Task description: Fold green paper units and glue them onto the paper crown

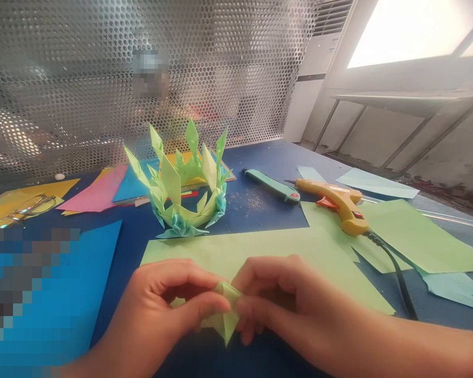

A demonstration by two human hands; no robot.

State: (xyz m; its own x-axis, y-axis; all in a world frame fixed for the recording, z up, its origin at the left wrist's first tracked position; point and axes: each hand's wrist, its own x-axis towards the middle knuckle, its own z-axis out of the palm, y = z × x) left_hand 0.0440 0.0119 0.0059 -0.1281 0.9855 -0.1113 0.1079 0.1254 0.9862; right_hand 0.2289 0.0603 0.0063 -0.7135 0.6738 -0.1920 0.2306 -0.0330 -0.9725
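Observation:
Between my two hands is a small piece of folded green paper (227, 320), its pointed end facing down toward me. My left hand (169, 299) pinches it from the left with thumb and fingers. From the right, my right hand (284, 299) pinches the same piece, and some of its folds are covered by my fingers. Under and beyond my hands lies a large light green sheet (220, 247). Behind that sheet stands a paper crown (169, 184) of green pointed folds, with blue-green folded flowers around its base.
A yellow glue gun (333, 197) with a black cord rests on green sheets at the right. Beside it is a green utility knife (271, 185). Blue card (106, 252), pink paper (96, 191) and eyeglasses (27, 207) lie left. A perforated metal screen (236, 68) borders the table's back.

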